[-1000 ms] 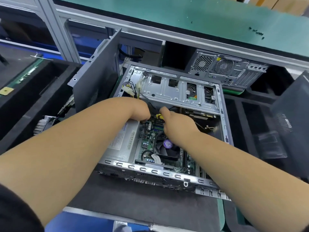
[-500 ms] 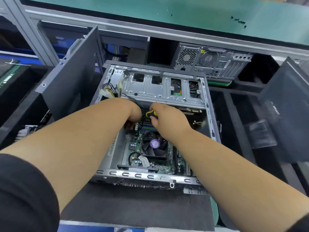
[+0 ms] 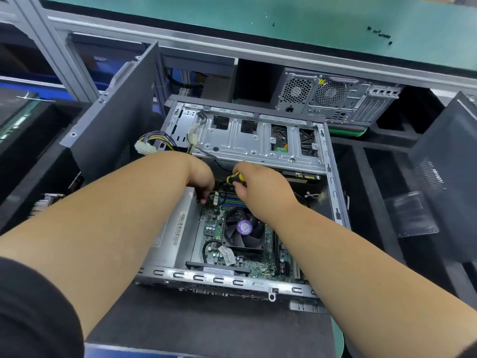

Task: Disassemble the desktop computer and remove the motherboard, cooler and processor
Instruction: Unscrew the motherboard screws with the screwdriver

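The open desktop case (image 3: pixel 333 192) lies flat on the dark foam mat (image 3: pixel 206 321). The motherboard (image 3: pixel 214 228) sits in its floor, with the cooler (image 3: pixel 244 232) mounted at the centre of the board; the processor is hidden beneath the cooler.

My right hand (image 3: pixel 260 189) is curled around the yellow-and-black screwdriver (image 3: pixel 235 178) at 12 o'clock from the cooler, with the tip pointed down toward the board. My left hand (image 3: pixel 200 177) reaches in at 10 o'clock from the cooler, beside the silver power supply (image 3: pixel 173 236). Its fingertips are bent down among the connectors; they appear to be pinching something, but I cannot tell what.

Handling, as I judge it:
- Motherboard: stiff, thin and fragile. Lift it by its bare edges, never by its components.
- Cooler: rigid, with some weight. Grip the fan frame on opposite sides and keep clear of the blades.
- Processor: small and delicate. Hold it by its edges only.
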### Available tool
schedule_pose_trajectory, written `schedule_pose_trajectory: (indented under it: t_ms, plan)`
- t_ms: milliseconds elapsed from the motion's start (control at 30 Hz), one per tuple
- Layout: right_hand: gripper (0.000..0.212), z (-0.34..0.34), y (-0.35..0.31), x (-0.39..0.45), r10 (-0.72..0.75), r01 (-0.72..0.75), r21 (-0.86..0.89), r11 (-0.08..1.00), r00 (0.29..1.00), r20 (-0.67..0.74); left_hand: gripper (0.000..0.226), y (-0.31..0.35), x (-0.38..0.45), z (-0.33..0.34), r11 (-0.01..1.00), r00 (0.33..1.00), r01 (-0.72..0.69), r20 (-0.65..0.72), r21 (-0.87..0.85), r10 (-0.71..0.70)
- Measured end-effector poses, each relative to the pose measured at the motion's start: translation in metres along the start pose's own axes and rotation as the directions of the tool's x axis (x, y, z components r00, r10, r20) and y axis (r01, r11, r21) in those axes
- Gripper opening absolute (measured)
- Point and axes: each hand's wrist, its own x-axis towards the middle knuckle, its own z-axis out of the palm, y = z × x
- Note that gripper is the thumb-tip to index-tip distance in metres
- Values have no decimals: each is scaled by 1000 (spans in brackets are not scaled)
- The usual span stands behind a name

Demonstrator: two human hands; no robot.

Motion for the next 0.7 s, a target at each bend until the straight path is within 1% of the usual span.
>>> schedule_pose_trajectory:
  t_ms: [167, 233, 367, 467, 567, 633, 700]
  plan:
    - [23, 2, 0, 3, 2, -2, 5, 1000, 1000, -8, 35, 0, 5, 1, 999, 1000, 12, 8, -49, -12]
    - [24, 2, 0, 4, 0, 0, 1, 1000, 1000, 2, 34, 1, 6, 2, 999, 1000, 15, 21, -41, -14]
    - [24, 4, -1, 4, -15, 15, -9, 1000, 1000, 10, 42, 2, 4, 3, 1000, 1000, 16, 14, -25, -15]
    - [24, 5, -1, 5, -15, 15, -10, 1000, 1000, 17, 42, 2, 5, 3, 999, 1000, 8, 13, -42, -8]
    - [25, 6, -1, 6, -15, 15, -19, 1000, 999, 29, 35, 1, 7, 2, 998, 1000, 8, 20, -63, -6]
    - [26, 6, -1, 6, -14, 15, -15, 1000, 999, 31, 24, 1, 7, 1, 999, 1000, 10, 15, -35, -10]
    - [27, 7, -2, 6, -16, 17, -15, 1000, 999, 33, 19, 1, 8, 0, 1000, 1000, 11, 13, -2, -11]
